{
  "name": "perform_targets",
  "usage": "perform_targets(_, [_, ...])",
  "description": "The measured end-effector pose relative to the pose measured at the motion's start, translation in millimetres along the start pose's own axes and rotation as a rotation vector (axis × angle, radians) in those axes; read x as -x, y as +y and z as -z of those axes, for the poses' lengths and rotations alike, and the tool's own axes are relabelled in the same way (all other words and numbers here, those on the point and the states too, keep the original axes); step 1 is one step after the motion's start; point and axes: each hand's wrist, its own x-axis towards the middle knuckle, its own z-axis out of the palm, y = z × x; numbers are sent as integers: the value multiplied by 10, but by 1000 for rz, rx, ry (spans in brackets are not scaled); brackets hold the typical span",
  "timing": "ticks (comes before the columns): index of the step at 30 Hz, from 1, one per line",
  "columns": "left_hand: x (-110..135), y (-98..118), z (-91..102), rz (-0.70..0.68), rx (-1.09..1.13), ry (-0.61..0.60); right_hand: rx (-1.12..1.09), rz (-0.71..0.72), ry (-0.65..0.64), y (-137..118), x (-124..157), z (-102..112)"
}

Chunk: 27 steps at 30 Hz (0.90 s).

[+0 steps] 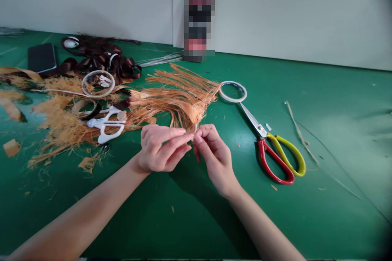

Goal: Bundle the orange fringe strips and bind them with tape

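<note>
My left hand has its fingers reaching right, the tips brought close around something small and mostly hidden. Opposite it, my right hand pinches a small white strip between thumb and bent fingers. The fingertips of both hands meet at this strip. Just beyond them lies a bunch of tan frayed ribbon, its threads fanned out to the left and back. Whether the strip is joined to the bunch cannot be seen.
Right of my hands lie large scissors with red and yellow handles, below a tape roll. At left are white scissors, another tape roll, tan fibre scraps, dark brown ribbon and a black flat case.
</note>
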Motion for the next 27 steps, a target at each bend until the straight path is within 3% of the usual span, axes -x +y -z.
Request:
perform_targets(6, [11, 16, -3, 108, 42, -59, 25, 30, -30, 6, 24, -24])
perform_targets(12, [29, -30, -58, 178, 100, 87, 12, 48, -24, 18, 35, -5])
perform_targets(17, [27, -51, -50, 154, 92, -28, 80, 97, -13, 31, 30, 1])
perform_targets(27, [6, -37, -49, 108, 63, -56, 213, 167, -10, 35, 43, -1])
